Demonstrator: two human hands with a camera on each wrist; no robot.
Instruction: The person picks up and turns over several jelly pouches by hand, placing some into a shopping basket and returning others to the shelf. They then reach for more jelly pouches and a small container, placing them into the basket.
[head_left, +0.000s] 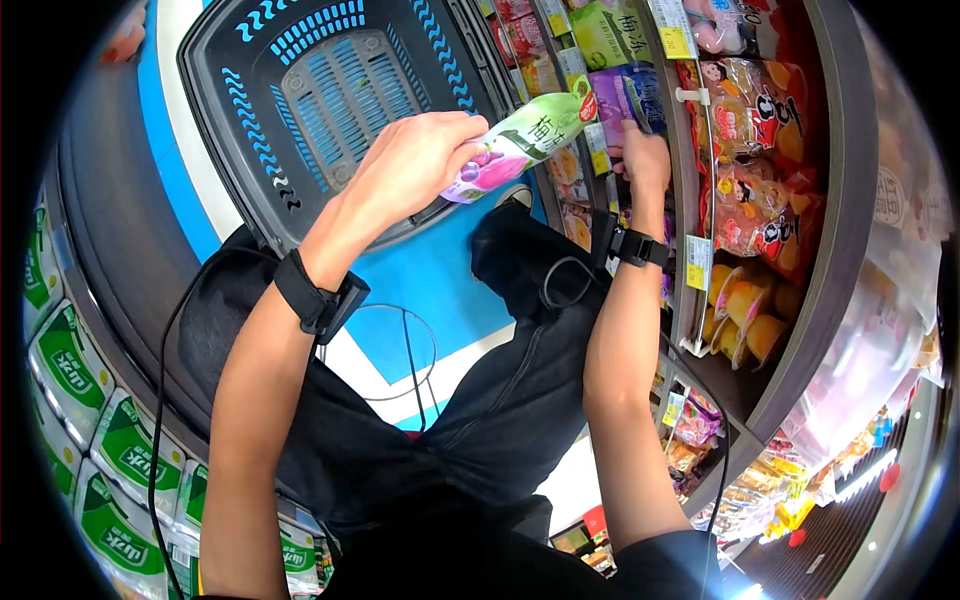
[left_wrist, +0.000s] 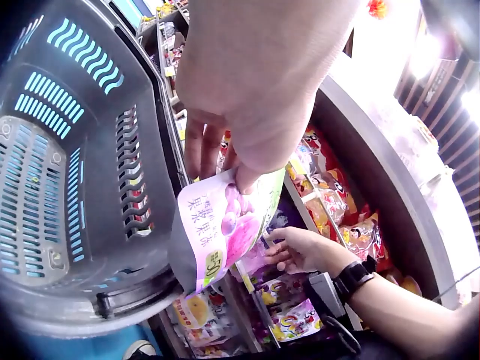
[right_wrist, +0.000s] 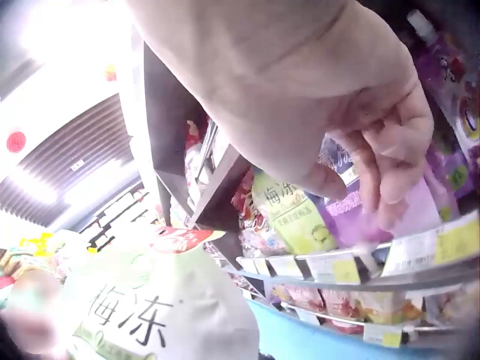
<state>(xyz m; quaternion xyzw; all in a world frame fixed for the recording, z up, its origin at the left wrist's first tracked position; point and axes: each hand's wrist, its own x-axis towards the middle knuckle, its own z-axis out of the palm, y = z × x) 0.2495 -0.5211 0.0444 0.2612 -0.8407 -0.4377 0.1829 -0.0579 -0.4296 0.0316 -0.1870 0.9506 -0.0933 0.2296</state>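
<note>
The left hand [head_left: 415, 165] pinches one end of a green, white and purple pouch [head_left: 530, 140], held beside the basket; in the left wrist view the pouch [left_wrist: 229, 225] hangs below the thumb. At the shelf, the right hand [head_left: 645, 160] has its fingers at a purple pouch [head_left: 630, 95]. Seen from the right wrist, the right hand [right_wrist: 382, 142] has bent fingers in front of the purple pouch [right_wrist: 360, 221]; whether they grip it cannot be told. A green pouch [right_wrist: 292, 214] stands beside that one.
A dark basket [head_left: 265, 180] with slotted sides stands at the upper left. Shelves of bagged snacks [head_left: 750, 200] with price tags [head_left: 698, 262] line the right. Green-and-white packs [head_left: 70, 370] are at the far left. Thin cables run along both arms.
</note>
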